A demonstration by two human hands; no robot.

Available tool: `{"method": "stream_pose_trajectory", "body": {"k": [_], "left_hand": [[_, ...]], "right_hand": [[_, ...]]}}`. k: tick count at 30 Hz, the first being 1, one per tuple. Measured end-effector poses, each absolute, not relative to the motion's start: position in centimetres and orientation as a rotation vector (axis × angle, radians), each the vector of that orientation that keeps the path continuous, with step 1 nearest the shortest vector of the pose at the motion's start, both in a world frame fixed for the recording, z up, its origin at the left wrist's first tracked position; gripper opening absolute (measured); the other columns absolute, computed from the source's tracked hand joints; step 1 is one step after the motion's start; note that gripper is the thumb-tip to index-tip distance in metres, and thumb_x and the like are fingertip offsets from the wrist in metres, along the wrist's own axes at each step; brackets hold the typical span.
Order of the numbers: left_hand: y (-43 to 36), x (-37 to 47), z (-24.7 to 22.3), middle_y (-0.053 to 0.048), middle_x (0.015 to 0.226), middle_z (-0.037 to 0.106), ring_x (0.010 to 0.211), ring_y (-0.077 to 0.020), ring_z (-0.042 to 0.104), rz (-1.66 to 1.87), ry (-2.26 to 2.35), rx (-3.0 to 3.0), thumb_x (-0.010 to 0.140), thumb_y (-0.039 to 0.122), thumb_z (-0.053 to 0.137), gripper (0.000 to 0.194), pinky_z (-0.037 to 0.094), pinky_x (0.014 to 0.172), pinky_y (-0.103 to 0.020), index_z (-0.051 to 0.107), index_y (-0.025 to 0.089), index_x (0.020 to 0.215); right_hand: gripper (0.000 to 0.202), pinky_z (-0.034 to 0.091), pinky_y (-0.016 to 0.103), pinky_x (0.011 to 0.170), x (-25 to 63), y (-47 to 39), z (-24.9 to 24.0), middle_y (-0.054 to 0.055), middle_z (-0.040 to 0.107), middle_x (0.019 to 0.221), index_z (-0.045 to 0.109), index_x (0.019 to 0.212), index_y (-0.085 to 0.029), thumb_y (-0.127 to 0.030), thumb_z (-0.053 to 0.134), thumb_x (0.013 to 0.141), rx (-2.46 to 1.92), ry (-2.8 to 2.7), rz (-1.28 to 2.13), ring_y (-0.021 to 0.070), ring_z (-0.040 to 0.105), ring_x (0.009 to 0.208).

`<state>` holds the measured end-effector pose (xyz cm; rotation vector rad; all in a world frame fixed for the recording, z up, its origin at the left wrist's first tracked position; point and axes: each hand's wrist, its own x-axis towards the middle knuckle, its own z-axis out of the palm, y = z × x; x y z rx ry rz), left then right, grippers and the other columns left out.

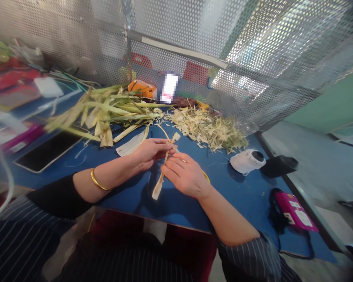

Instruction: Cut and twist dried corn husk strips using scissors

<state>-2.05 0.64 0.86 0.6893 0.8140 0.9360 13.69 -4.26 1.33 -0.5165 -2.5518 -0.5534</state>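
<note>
Over the blue table, my left hand (154,152) pinches a pale strip of dried husk or leaf (158,187). My right hand (184,172) is closed round the same strip just below, its fingers curled in. One flat end of the strip points down toward the table's near edge, and a small pale tuft shows above my fingertips. The fingers partly hide where the pieces meet. Just behind my left hand lies a wide whitish husk piece (132,143). A heap of long green-yellow leaves (106,109) is farther left, and a pile of shredded trimmings (206,127) is beyond my right hand.
White (243,162) and black (279,166) thread spools lie at right, near a magenta power box (295,209) with a cable. A dark tablet-like slab (51,149) rests at left. A lit phone (168,88) leans at the back before a perforated metal screen (176,35).
</note>
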Motion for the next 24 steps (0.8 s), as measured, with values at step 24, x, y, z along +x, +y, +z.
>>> {"method": "stream_pose_trajectory", "body": {"k": [24], "left_hand": [[0.8,-2.2,1.1,-0.004,0.073,0.066,0.059,-0.0098,0.061,0.909,0.854,0.728,0.078,0.015,0.068,0.007,0.052,0.057,-0.022,0.064,0.012,0.082]], "right_hand": [[0.021,0.037,0.025,0.058,15.9,-2.8,2.1,-0.003,0.061,0.060,0.057,0.064,-0.020,-0.024,0.051,0.084,-1.401,-2.022,0.627,0.0125,0.054,0.059]]}}
